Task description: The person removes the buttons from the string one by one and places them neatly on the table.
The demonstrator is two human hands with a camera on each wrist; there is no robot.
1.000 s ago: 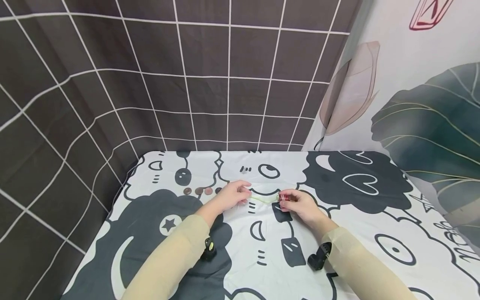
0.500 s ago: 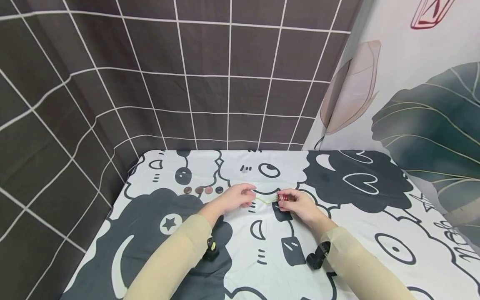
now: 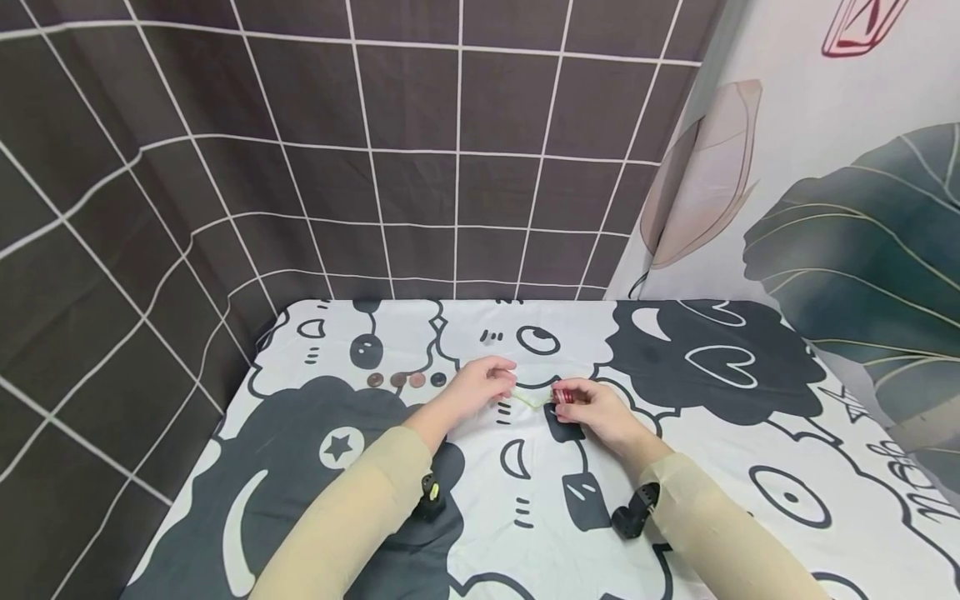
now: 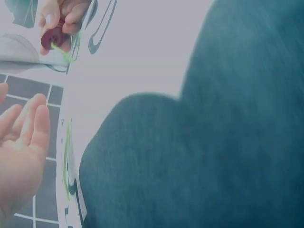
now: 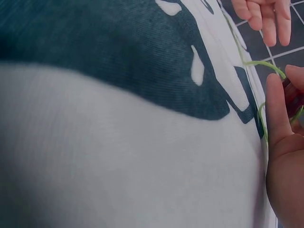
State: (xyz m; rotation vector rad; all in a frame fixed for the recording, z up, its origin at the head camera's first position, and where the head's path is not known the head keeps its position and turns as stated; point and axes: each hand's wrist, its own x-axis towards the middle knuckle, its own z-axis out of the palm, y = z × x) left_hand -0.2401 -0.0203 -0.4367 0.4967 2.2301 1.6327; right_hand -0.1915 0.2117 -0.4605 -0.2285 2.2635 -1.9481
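Observation:
My right hand (image 3: 606,414) pinches a small stack of red buttons (image 3: 562,397) between thumb and fingers. In the left wrist view the front red button (image 4: 48,39) is round, and a light green cord (image 4: 60,51) comes out of its holes. From there the cord (image 3: 531,404) runs loosely left across the cloth towards my left hand (image 3: 471,389). That left hand is held with its fingers relaxed and apart, and nothing shows between them. Part of the stack (image 5: 293,98) is hidden by the right fingers in the right wrist view.
Left of my left hand lies a row of round buttons: two brown ones, a pink button (image 3: 417,380) and a dark button (image 3: 438,380). A black and white patterned cloth (image 3: 487,492) covers the table. A dark grid curtain (image 3: 420,192) hangs along the back.
My left hand has shifted slightly right, bringing the dark button into full view. The right hand has stayed nearly in place with the red buttons.

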